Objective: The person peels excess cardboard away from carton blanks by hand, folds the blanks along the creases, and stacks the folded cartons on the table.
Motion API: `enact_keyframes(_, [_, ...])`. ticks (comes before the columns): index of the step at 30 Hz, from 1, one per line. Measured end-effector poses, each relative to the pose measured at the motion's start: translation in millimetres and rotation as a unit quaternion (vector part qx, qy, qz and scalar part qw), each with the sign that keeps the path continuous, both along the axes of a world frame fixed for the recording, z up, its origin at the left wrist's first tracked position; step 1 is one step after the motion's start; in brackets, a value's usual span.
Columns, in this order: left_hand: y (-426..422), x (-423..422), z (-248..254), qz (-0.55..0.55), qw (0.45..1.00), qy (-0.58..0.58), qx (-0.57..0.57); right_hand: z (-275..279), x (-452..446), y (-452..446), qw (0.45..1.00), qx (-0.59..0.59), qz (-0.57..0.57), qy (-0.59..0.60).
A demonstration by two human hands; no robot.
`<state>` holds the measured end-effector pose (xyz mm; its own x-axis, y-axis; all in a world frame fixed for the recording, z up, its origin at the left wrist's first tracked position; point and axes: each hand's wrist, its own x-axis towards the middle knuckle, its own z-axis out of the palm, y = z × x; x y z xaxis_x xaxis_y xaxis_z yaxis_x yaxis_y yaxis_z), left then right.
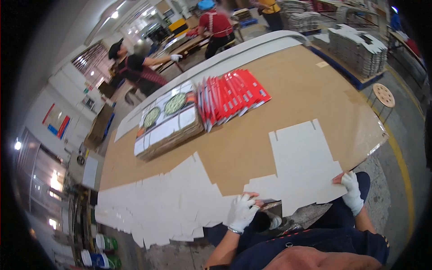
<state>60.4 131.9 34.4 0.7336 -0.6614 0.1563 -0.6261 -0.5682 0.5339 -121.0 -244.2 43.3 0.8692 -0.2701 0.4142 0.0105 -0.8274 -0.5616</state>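
Note:
A white die-cut cardboard blank (302,166) lies at the table's near right, its lower part reaching over the edge. My right hand (353,192), in a white glove with bare fingertips, pinches the blank's right corner. My left hand (243,210), gloved the same way, has its fingers closed on the blank's near left edge; part of that grip is hidden. Left of it, several overlapping white blanks (157,200) are fanned along the near edge, some overhanging.
On the brown-topped table (310,85) stand a stack of printed cardboard sheets (168,119) and a fanned row of red packets (231,96). A round stool (383,95) and a pallet of stacked cardboard (357,49) are at the right. Other people work beyond the table.

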Motion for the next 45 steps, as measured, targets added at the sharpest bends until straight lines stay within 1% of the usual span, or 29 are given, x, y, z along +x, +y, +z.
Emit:
enact_keyframes(1, [-11.8, -3.7, -2.2, 0.068, 0.998, 0.002, 0.010, -9.1, -5.6, -1.1, 0.999, -0.046, 0.012, 0.002])
enact_keyframes(2, [-21.3, -8.6, -5.9, 0.139, 0.990, 0.004, 0.023, -4.4, -8.8, 5.1, 0.998, -0.058, 0.010, 0.009])
enact_keyframes(3, [-30.2, -12.1, -12.5, 0.159, 0.983, -0.088, 0.030, -5.8, -13.5, 5.9, 0.998, -0.050, -0.002, 0.035])
enact_keyframes(6, [-39.3, -8.8, -13.7, -0.022, 0.982, -0.182, 0.052, -0.5, -14.9, 3.2, 0.997, -0.015, -0.026, 0.077])
enact_keyframes(7, [-42.2, -9.7, -25.8, -0.084, 0.987, -0.135, 0.011, 0.9, -16.2, 2.5, 0.996, -0.001, -0.031, 0.088])
enact_keyframes(10, [-56.2, -14.6, -27.8, -0.215, 0.974, -0.063, -0.045, -17.4, -17.5, 0.3, 0.994, 0.091, -0.030, 0.050])
enact_keyframes(11, [-60.0, -12.1, -31.6, -0.231, 0.971, -0.058, -0.027, -25.2, -17.4, 0.1, 0.990, 0.135, -0.028, 0.035])
enact_keyframes(14, [-68.2, -6.7, -34.9, -0.244, 0.968, -0.017, -0.056, -37.5, -20.2, 2.6, 0.981, 0.184, -0.048, 0.025])
enact_keyframes(17, [-79.2, -3.5, -37.6, -0.198, 0.977, 0.010, -0.081, -64.3, -14.4, 11.4, 0.930, 0.351, -0.100, -0.041])
enact_keyframes(20, [-102.5, -6.8, -36.0, -0.059, 0.994, 0.000, -0.090, -56.5, 1.4, 23.2, 0.910, 0.351, -0.217, -0.025])
enact_keyframes(21, [-108.1, -5.3, -43.3, -0.033, 0.996, 0.006, -0.084, -64.4, 4.3, 20.7, 0.940, 0.243, -0.241, -0.017])
enact_keyframes(24, [-122.5, -7.6, -48.8, -0.012, 0.992, -0.122, 0.010, -74.3, 11.9, 18.9, 0.909, 0.295, -0.289, -0.047])
enact_keyframes(25, [-122.7, -4.0, -62.4, -0.035, 0.986, -0.153, 0.057, -73.5, 10.2, 19.5, 0.895, 0.316, -0.300, -0.093])
enact_keyframes(28, [-128.1, -6.5, -65.3, -0.057, 0.966, -0.206, 0.142, -114.9, -7.4, 15.5, 0.860, 0.281, -0.387, -0.177])
enact_keyframes(29, [-129.7, -9.2, -58.4, -0.087, 0.962, -0.194, 0.174, -121.0, -19.7, 27.1, 0.830, 0.430, -0.323, -0.148])
enact_keyframes(30, [-134.3, -14.0, -52.0, -0.101, 0.966, -0.179, 0.155, -107.1, -15.6, 42.8, 0.814, 0.514, -0.147, -0.227])
enact_keyframes(31, [-140.3, -18.8, -44.4, -0.116, 0.970, -0.162, 0.139, -97.3, -24.9, 55.4, 0.843, 0.499, -0.198, 0.041])
enact_keyframes(32, [-144.9, -23.9, -37.6, -0.133, 0.973, -0.143, 0.127, -89.7, -27.3, 68.9, 0.860, 0.473, -0.133, 0.140])
enact_keyframes(33, [-151.5, -29.3, -31.4, -0.168, 0.966, -0.137, 0.138, -78.9, -20.3, 88.3, 0.816, 0.564, -0.081, 0.096])
enact_keyframes(34, [-159.6, -37.1, -28.2, -0.190, 0.957, -0.140, 0.167, -100.2, -13.2, 95.1, 0.824, 0.557, -0.036, 0.100])
enact_keyframes(36, [-175.7, -55.2, -29.6, -0.229, 0.936, -0.151, 0.223, -96.4, 0.5, 108.0, 0.803, 0.590, -0.062, 0.049])
enact_keyframes(37, [-179.3, -60.7, -41.7, -0.242, 0.934, -0.176, 0.195, -97.2, -0.2, 106.4, 0.780, 0.615, -0.096, 0.061])
enact_keyframes(39, [-179.8, -61.8, -34.0, -0.265, 0.935, -0.131, 0.195, -97.0, 0.5, 96.6, 0.730, 0.658, -0.165, 0.077])
enact_keyframes(40, [-178.9, -63.6, -29.3, -0.278, 0.935, -0.107, 0.194, -99.2, 2.6, 86.7, 0.804, 0.562, -0.186, 0.058])
enact_keyframes(41, [-173.6, -65.3, -20.0, -0.254, 0.938, -0.113, 0.205, -102.0, 4.4, 74.0, 0.864, 0.458, -0.205, 0.042])
enact_keyframes(42, [-171.0, -65.4, -19.5, -0.246, 0.944, -0.114, 0.190, -99.0, 2.7, 62.3, 0.910, 0.348, -0.222, 0.029])
enact_keyframes(43, [-168.7, -64.2, -22.3, -0.237, 0.949, -0.116, 0.175, -62.3, 13.1, 57.4, 0.923, 0.310, -0.212, -0.083])
enact_keyframes(44, [-166.1, -63.5, -25.7, -0.229, 0.953, -0.115, 0.161, -28.7, 22.5, 56.8, 0.923, 0.266, -0.199, -0.193])
enact_keyframes(45, [-167.7, -62.1, -26.8, -0.249, 0.954, -0.116, 0.118, -57.3, 31.0, 46.2, 0.950, 0.161, -0.220, -0.152])
